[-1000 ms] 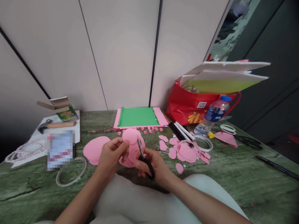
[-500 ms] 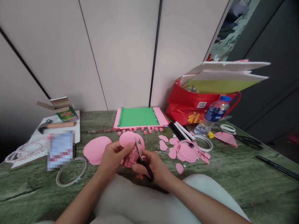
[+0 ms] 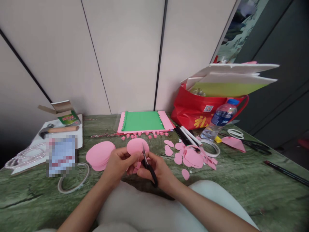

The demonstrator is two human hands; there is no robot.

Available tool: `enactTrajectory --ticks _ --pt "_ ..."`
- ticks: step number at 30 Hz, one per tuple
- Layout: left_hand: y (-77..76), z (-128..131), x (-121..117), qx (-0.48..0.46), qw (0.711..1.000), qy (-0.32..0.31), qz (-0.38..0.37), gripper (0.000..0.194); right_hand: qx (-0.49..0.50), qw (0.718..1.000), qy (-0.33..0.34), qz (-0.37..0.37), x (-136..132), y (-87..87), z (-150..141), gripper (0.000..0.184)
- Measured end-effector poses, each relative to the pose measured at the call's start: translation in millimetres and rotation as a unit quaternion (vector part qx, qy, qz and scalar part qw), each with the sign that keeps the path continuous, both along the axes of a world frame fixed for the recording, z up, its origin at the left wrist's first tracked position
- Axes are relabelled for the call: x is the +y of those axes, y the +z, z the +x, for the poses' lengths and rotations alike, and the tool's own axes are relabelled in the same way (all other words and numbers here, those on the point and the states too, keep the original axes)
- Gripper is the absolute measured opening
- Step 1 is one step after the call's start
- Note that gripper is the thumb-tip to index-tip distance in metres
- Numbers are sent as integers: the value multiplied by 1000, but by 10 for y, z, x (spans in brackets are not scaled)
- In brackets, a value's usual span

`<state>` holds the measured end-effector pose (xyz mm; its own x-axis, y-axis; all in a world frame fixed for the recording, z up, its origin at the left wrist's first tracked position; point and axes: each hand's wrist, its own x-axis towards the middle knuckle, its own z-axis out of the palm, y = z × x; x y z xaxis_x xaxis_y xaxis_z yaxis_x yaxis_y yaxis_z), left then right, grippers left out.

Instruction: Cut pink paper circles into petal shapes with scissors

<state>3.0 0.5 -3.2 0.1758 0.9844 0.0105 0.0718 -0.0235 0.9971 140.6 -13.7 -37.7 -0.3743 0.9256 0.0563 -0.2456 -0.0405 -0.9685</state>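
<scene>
My left hand [image 3: 122, 161] pinches a round pink paper disc [image 3: 135, 146] at its lower edge. The fingers of my right hand [image 3: 158, 170] are wrapped round black-handled scissors [image 3: 150, 170], whose blades point up and lie against the right side of the disc. Below my fingers some pink paper shows, partly hidden. Left of my left hand lies a stack of pink paper discs [image 3: 101, 154]. To the right of my right hand are pink paper scraps [image 3: 193, 157] and petal-shaped pieces [image 3: 178, 158].
Behind my hands lie a green sheet [image 3: 142, 121] and a row of small rolled pink pieces [image 3: 149, 136]. A hammer [image 3: 62, 129], a tape roll [image 3: 72, 190] and bead strings [image 3: 26, 156] are on the left. A red bag [image 3: 185, 109] and a water bottle [image 3: 219, 119] stand at right.
The disc in my left hand has turned and moved slightly right, and the loose curved strip beside it no longer shows. The scissors have shifted a little and stand more upright.
</scene>
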Motion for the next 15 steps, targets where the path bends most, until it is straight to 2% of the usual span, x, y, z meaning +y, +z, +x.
enactTrajectory --ticks 15 --pt "-19 -32 18 -7 1000 26 6 27 -32 999 -10 -12 -10 26 18 40"
